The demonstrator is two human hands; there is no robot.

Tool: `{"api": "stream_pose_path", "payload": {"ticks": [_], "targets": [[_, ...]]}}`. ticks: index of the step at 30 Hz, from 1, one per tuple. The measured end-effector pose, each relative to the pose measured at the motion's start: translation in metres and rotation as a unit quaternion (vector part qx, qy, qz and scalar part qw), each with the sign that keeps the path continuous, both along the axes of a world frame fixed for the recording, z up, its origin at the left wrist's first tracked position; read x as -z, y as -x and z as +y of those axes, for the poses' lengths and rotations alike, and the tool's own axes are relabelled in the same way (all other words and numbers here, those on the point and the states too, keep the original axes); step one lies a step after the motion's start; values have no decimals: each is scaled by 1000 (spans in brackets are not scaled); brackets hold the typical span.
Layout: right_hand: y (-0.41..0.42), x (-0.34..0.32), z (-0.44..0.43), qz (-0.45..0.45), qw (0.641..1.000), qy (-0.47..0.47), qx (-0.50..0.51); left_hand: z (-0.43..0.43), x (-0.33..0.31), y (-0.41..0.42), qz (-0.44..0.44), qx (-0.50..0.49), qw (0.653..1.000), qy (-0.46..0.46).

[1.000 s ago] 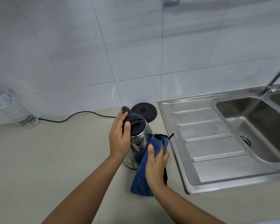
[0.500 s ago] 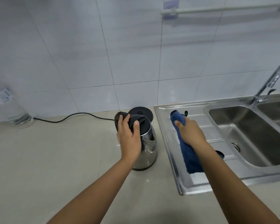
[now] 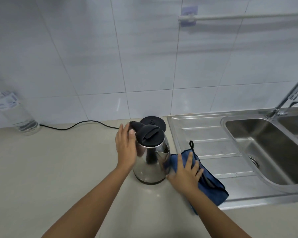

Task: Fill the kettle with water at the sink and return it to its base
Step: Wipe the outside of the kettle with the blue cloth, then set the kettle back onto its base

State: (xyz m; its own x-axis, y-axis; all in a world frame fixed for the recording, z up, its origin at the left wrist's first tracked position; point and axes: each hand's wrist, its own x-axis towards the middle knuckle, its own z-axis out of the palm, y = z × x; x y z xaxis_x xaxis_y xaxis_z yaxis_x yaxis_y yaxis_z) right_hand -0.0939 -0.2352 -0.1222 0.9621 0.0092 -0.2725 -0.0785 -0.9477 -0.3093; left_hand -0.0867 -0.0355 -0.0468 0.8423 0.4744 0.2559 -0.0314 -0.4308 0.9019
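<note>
A steel kettle with a black lid stands upright on the beige counter, just in front of its round black base and not on it. The base sits against the tiled wall, and a black cord runs from it leftward along the counter toward a clear plastic bottle at the far left. The left hand is wrapped around the kettle's black handle on the kettle's left side, thumb near the lid, fingers curled behind. The right hand lies flat with spread fingers on a blue cloth, pressing one end of it against the kettle's lower right side near the spout; it is pressing the cloth rather than clenched around it. The rest of the cloth drapes over the counter edge onto the steel drainboard, with its small black hanging loop lying on the ridges. To the right lies the sink basin with its drain, and the tap rises behind it. A white rail is fixed high on the wall.
</note>
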Motion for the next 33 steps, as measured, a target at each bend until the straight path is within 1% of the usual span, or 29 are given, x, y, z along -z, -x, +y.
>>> {"api": "stream_pose_path", "payload": {"ticks": [2, 3, 5, 6, 8, 11, 13, 15, 17, 19, 21, 24, 27, 33], "targets": [[16, 1, 9, 18, 993, -118, -21, 19, 0, -10, 17, -3, 998, 53], [24, 0, 16, 33, 980, -198, -16, 26, 0, -16, 32, 6, 996, 89], [35, -2, 31, 43, 939, -341, 25, 34, -1, -27, 91, 31, 981, 171], [38, -3, 38, 36, 920, -389, 47, 36, 0, -31, 127, 47, 970, 202], [41, -3, 51, 24, 889, -449, 81, 37, 3, -36, 161, 75, 960, 217], [37, -5, 62, 15, 865, -489, 107, 40, 4, -44, 146, 69, 966, 202], [29, -6, 59, 7, 848, -519, 109, 46, 5, -46, 151, 49, 968, 193], [19, -4, 53, 7, 832, -549, 86, 54, 7, -46, 176, 17, 963, 204], [10, -1, 49, 10, 824, -564, 54, 61, 9, -46, 187, -5, 959, 214], [1, 0, 46, 11, 816, -577, 35, 62, 7, -47, 166, -8, 960, 226], [-9, -4, 47, 18, 807, -590, 21, 60, -3, -52, 121, 2, 960, 251], [-33, -18, 44, 9, 801, -598, 1, 58, -19, -65, 67, 13, 962, 266], [-70, -43, 37, -2, 808, -589, -27, 59, -33, -83, 31, 21, 957, 287], [-149, -83, 25, 32, 820, -563, -95, 60, -46, -130, 12, 12, 947, 322]]}}
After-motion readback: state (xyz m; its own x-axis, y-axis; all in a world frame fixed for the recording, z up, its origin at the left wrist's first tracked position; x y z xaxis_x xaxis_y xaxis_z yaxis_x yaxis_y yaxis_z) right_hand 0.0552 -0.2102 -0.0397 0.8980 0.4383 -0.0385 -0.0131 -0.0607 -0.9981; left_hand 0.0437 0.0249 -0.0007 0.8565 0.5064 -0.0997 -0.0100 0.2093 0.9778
